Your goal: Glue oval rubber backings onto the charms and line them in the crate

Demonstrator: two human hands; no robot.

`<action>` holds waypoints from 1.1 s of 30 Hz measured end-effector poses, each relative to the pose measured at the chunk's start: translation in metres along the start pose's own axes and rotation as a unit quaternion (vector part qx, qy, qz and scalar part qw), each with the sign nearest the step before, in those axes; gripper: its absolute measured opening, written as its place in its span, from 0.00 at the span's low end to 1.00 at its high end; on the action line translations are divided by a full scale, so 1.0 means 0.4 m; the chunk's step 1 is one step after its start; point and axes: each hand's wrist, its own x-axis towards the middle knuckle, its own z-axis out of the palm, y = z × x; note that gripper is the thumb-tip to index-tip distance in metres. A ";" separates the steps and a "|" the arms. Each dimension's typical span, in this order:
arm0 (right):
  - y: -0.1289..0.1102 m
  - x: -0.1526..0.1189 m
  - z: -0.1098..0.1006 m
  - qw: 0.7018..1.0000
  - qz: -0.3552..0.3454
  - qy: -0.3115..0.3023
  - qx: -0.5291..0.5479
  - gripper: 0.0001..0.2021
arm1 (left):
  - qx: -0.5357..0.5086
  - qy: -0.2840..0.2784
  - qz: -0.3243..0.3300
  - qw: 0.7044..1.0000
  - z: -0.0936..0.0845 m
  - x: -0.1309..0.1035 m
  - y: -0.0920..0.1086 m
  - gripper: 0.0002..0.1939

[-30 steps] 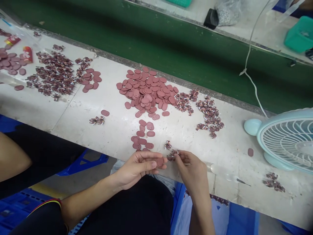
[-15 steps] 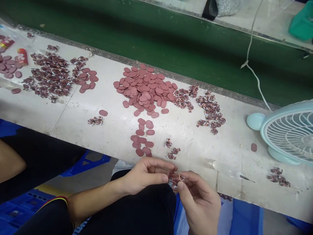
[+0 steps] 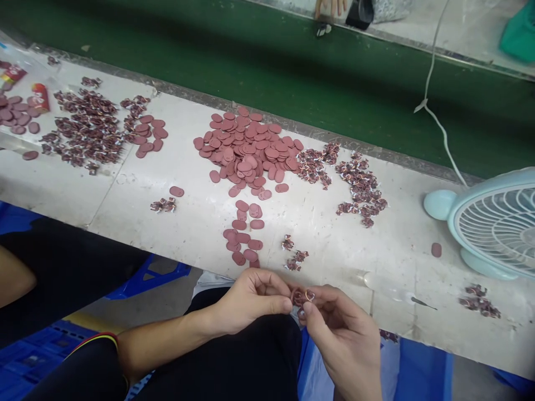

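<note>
Over my lap at the table's front edge, my right hand [image 3: 340, 326] pinches a small brown figure [image 3: 300, 301] with orange and white bits between thumb and fingers. From the other side, my left hand [image 3: 261, 295] is closed, its thumb and fingertips touching the figure's left side. Its exact shape is partly covered by my fingertips. Just beyond my hands lie a few similar brown figures [image 3: 296, 260]. Loose flat reddish-brown oval pieces [image 3: 243, 238] are spread to their left, below a large heap of such ovals [image 3: 251, 147].
More brown figures [image 3: 361, 189] lie right of the heap, and a big pile of figures [image 3: 87, 128] is at left. A pale blue fan [image 3: 497, 223] stands at right. A thin dark-tipped tool [image 3: 423, 303] lies near the front edge. Another person's hand [image 3: 331, 6] shows at the far bench.
My fingertips have drawn closer together around the figure, and the reddish piece seen at my left fingertips is less distinct. Another person's hand has come into view at the top.
</note>
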 end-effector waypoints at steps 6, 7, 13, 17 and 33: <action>-0.012 0.011 -0.007 1.000 0.009 -0.023 0.004 0.04 | -0.003 0.013 0.003 1.000 0.010 0.000 -0.018 0.05; -0.011 0.012 -0.006 1.000 0.012 -0.022 0.007 0.04 | -0.005 0.015 0.007 1.000 0.012 0.000 -0.019 0.05; 0.008 0.005 0.003 1.000 0.004 0.009 0.030 0.04 | 0.007 0.025 0.031 0.999 0.022 -0.002 -0.016 0.05; 0.015 0.001 0.009 0.999 0.000 0.020 0.042 0.03 | 0.035 0.026 0.035 0.998 0.022 0.001 -0.010 0.06; 0.206 -0.122 -0.159 0.924 0.075 0.368 0.072 0.12 | 0.734 0.088 0.281 0.612 -0.135 0.021 0.146 0.13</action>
